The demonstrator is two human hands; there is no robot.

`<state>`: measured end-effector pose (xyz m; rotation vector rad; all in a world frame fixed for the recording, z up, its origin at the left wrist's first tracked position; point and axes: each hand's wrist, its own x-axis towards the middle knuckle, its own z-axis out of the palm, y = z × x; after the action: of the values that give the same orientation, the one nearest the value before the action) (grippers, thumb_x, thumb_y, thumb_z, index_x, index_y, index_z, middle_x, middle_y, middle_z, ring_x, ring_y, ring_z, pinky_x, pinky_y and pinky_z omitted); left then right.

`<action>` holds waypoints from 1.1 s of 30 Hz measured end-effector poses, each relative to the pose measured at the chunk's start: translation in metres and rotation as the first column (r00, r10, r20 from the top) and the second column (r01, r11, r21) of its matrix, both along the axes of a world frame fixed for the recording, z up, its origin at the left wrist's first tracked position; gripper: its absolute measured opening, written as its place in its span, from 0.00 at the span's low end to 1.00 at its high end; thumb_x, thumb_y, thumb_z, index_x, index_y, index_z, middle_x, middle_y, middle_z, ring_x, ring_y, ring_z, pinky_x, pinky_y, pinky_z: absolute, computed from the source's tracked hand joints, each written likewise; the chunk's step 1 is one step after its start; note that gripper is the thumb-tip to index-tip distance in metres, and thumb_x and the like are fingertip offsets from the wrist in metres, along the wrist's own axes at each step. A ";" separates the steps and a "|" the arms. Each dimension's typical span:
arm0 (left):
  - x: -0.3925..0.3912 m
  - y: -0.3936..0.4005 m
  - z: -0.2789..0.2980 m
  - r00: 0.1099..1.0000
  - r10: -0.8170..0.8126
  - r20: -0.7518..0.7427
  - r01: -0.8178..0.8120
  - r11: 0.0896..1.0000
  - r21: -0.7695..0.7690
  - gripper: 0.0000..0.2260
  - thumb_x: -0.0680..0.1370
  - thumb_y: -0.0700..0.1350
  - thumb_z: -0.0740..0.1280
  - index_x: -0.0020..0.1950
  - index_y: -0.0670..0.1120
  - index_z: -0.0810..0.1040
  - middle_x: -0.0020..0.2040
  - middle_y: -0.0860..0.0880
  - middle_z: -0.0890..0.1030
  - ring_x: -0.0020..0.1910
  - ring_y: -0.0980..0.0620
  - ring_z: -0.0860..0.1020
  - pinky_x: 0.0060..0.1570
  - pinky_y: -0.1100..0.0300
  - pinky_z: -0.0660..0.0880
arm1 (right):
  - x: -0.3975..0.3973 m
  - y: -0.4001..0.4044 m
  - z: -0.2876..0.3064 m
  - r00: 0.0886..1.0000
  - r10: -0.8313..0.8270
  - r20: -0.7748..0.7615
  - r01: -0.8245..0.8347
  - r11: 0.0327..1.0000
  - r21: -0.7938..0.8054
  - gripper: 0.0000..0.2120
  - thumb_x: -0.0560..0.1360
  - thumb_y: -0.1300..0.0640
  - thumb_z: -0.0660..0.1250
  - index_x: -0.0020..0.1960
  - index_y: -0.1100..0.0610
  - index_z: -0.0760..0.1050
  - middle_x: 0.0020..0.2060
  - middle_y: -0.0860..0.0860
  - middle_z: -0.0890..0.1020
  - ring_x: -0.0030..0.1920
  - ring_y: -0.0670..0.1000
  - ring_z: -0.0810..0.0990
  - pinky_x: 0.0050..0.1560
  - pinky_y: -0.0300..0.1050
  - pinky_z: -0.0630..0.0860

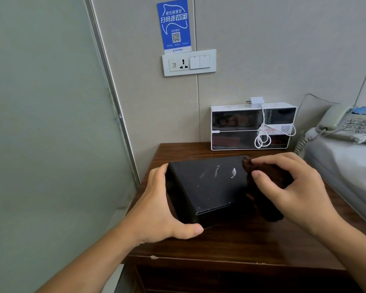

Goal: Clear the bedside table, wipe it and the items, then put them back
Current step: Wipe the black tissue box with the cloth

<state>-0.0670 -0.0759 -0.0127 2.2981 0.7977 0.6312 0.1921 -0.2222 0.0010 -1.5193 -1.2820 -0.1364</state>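
Both hands work a black box over the table's front half.

Left hand (156, 205) grips the box (207, 187) at its near-left corner, thumb under the front edge, fingers up the left side. Right hand (292, 187) pinches a dark cloth (264, 182) against the box's right end. The box's long axis runs near-left to far-right, tilted, above the table (230, 246). Behind it, a white unit (251, 127) stands against the wall; a phone (351, 123) lies on the bed, right.

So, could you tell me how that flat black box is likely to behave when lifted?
The flat black box probably stays stiff: its edges look crisp. The left hand props it tilted alone, so it seems light. Its smooth top may slip.
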 end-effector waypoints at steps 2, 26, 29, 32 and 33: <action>0.004 0.001 -0.004 1.000 -0.009 -0.003 0.009 1.000 0.008 0.62 0.56 0.66 0.82 0.77 0.67 0.43 0.71 0.68 0.55 0.74 0.59 0.62 0.71 0.58 0.68 | -0.006 -0.002 0.004 1.000 -0.010 -0.018 0.011 0.999 0.035 0.15 0.69 0.49 0.77 0.56 0.43 0.82 0.51 0.41 0.83 0.55 0.41 0.81 0.55 0.29 0.73; 0.013 0.000 -0.002 0.990 -0.136 0.033 0.119 0.943 0.310 0.56 0.56 0.58 0.85 0.68 0.73 0.46 0.66 0.72 0.57 0.70 0.65 0.61 0.60 0.73 0.66 | -0.056 0.070 0.023 0.909 0.064 0.413 -0.010 0.991 -0.131 0.17 0.75 0.43 0.66 0.62 0.44 0.78 0.53 0.48 0.74 0.53 0.54 0.78 0.51 0.53 0.79; 0.011 0.006 -0.003 0.993 -0.113 0.021 0.101 0.943 0.319 0.52 0.54 0.58 0.85 0.69 0.62 0.56 0.64 0.65 0.62 0.68 0.61 0.65 0.62 0.68 0.69 | -0.073 0.046 0.008 0.845 0.235 0.480 -0.171 0.970 -0.174 0.15 0.74 0.45 0.69 0.59 0.46 0.79 0.52 0.48 0.73 0.50 0.51 0.77 0.49 0.48 0.78; 0.010 0.008 -0.007 0.992 -0.128 0.012 0.117 0.936 0.331 0.53 0.54 0.58 0.85 0.68 0.63 0.53 0.66 0.66 0.60 0.71 0.61 0.63 0.64 0.72 0.66 | -0.078 0.036 0.005 0.789 0.330 0.518 -0.238 0.942 -0.237 0.14 0.72 0.42 0.68 0.56 0.43 0.77 0.50 0.45 0.73 0.46 0.47 0.76 0.42 0.46 0.77; 0.010 0.006 -0.007 0.990 -0.139 0.012 0.127 0.934 0.333 0.54 0.54 0.58 0.85 0.68 0.65 0.51 0.66 0.68 0.59 0.71 0.62 0.62 0.64 0.74 0.64 | -0.074 0.043 0.011 0.802 0.304 0.514 -0.219 0.951 -0.220 0.14 0.72 0.42 0.67 0.56 0.43 0.77 0.50 0.44 0.73 0.46 0.47 0.76 0.42 0.47 0.78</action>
<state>-0.0567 -0.0695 -0.0194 2.6099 0.5443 0.7913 0.1176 -0.1790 0.0117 -1.4589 -1.9891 -0.3146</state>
